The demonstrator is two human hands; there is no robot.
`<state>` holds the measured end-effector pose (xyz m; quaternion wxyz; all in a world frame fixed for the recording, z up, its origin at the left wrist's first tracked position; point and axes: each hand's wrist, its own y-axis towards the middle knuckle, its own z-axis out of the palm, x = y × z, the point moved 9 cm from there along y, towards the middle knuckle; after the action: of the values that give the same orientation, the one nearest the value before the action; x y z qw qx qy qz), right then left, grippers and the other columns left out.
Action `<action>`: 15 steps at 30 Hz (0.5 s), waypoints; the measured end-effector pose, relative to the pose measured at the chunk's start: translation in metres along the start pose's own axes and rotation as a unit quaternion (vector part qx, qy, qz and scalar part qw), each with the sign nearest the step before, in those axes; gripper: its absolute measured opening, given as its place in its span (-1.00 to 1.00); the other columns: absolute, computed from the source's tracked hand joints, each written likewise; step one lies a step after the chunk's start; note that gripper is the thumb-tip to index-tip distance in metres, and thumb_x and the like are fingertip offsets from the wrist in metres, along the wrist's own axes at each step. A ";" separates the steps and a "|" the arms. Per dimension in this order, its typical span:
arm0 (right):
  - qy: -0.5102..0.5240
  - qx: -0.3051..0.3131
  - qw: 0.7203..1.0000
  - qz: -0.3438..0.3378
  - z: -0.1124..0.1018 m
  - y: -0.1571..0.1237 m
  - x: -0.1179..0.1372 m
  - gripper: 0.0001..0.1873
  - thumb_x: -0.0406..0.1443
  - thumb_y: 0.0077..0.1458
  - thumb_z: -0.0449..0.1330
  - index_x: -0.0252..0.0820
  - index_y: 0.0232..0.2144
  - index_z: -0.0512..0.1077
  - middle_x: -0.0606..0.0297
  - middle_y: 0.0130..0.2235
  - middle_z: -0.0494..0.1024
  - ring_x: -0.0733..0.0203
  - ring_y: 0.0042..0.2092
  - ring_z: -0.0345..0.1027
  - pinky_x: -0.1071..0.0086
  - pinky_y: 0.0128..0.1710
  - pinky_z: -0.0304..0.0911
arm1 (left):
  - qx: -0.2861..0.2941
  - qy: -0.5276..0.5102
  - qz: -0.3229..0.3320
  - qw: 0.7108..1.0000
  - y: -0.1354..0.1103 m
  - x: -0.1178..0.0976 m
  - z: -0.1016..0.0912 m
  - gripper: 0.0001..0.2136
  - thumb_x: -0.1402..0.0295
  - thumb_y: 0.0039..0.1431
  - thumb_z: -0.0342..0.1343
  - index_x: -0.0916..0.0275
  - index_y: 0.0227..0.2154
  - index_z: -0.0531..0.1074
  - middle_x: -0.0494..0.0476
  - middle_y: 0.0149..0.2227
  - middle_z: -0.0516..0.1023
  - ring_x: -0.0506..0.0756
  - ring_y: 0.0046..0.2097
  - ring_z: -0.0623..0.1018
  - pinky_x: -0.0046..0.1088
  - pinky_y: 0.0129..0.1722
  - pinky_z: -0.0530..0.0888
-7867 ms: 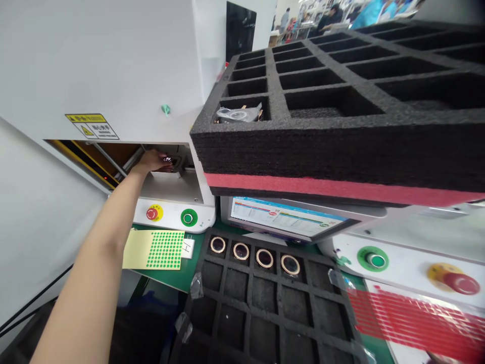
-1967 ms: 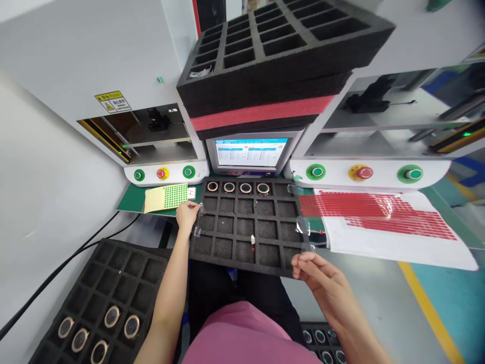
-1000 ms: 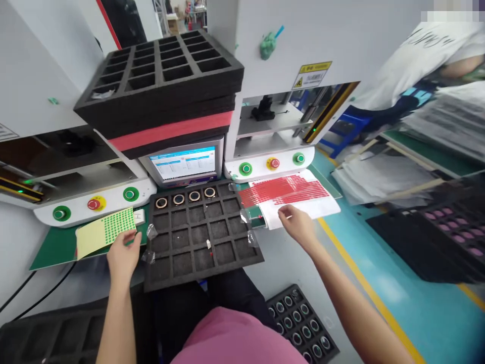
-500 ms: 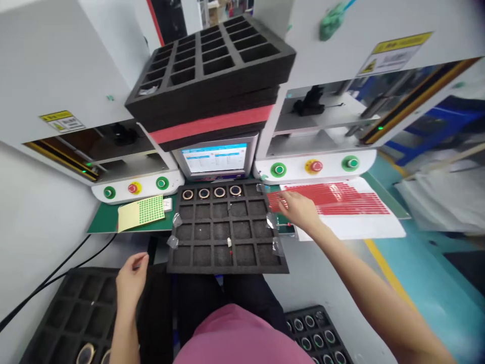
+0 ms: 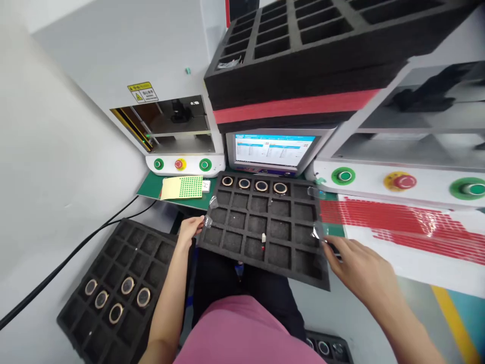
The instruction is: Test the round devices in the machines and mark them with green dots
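A black foam tray (image 5: 257, 221) with square compartments lies in front of me, its near edge over my lap. In its far row sit several round watch-like pieces (image 5: 261, 186) with gold rims and dark centres. My left hand (image 5: 190, 230) is closed at the tray's left edge, fingertips by a clear tape tab (image 5: 208, 221). On the opposite side, my right hand (image 5: 354, 260) pinches the right edge beside another tape tab (image 5: 319, 231). Its lower fingers are partly hidden. One near compartment holds a small white bit (image 5: 263, 237) and a red speck.
Red strip stickers (image 5: 409, 222) on white sheets lie right of the tray. A yellow sheet with green dots (image 5: 184, 187) is at left. Behind are a monitor (image 5: 273, 150) and stacked foam trays (image 5: 303, 65). Another foam tray (image 5: 125, 283) with round pieces stands lower left.
My right hand has come from the red stickers to the tray's right edge. My left hand has moved up to its left edge. The view has turned left.
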<state>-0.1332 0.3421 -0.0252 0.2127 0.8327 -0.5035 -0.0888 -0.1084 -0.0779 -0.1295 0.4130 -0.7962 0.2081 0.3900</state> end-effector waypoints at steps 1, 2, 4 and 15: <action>0.002 0.001 1.000 0.003 -0.001 -0.002 0.004 -0.65 -0.23 0.31 -0.06 -0.22 -0.33 0.47 0.13 -0.42 0.57 0.07 -0.42 0.45 0.30 -0.45 0.11 | 0.000 -0.004 0.003 1.000 0.000 -0.001 0.001 -0.69 0.14 -0.07 0.37 0.34 -0.50 0.54 0.14 -0.49 0.59 0.06 -0.36 0.60 -0.42 -0.31 0.52; 0.008 0.000 1.000 0.007 -0.002 -0.004 0.007 -0.66 -0.23 0.31 -0.05 -0.21 -0.33 0.47 0.13 -0.40 0.58 0.07 -0.41 0.46 0.31 -0.45 0.12 | -0.001 -0.006 0.007 1.000 0.000 -0.002 0.003 -0.74 0.21 -0.01 0.35 0.34 -0.48 0.53 0.09 -0.49 0.58 0.04 -0.37 0.59 -0.42 -0.30 0.52; 0.030 -0.005 0.999 0.021 -0.001 -0.005 0.013 -0.66 -0.22 0.30 -0.05 -0.21 -0.33 0.47 0.13 -0.37 0.59 0.07 -0.39 0.48 0.31 -0.42 0.17 | -0.002 -0.006 0.014 1.000 0.000 -0.005 0.005 -0.83 0.32 0.08 0.30 0.34 -0.46 0.51 0.02 -0.51 0.55 0.01 -0.40 0.56 -0.40 -0.29 0.53; 0.574 0.128 0.746 0.313 0.058 0.017 0.085 -0.68 -0.01 -0.03 0.27 -0.12 -0.36 0.54 0.17 -0.30 0.63 0.07 -0.25 0.50 0.19 -0.14 0.36 | -0.008 -0.082 0.140 0.987 -0.044 -0.048 0.006 -0.72 0.14 0.01 0.25 0.27 -0.46 0.41 0.17 -0.42 0.61 0.10 -0.31 0.62 -0.33 -0.17 0.55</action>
<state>-0.1268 0.2456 -0.0637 0.3685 0.5419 -0.5256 0.5425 -0.1117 -0.0471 -0.0714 0.3635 -0.7282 0.2793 0.5096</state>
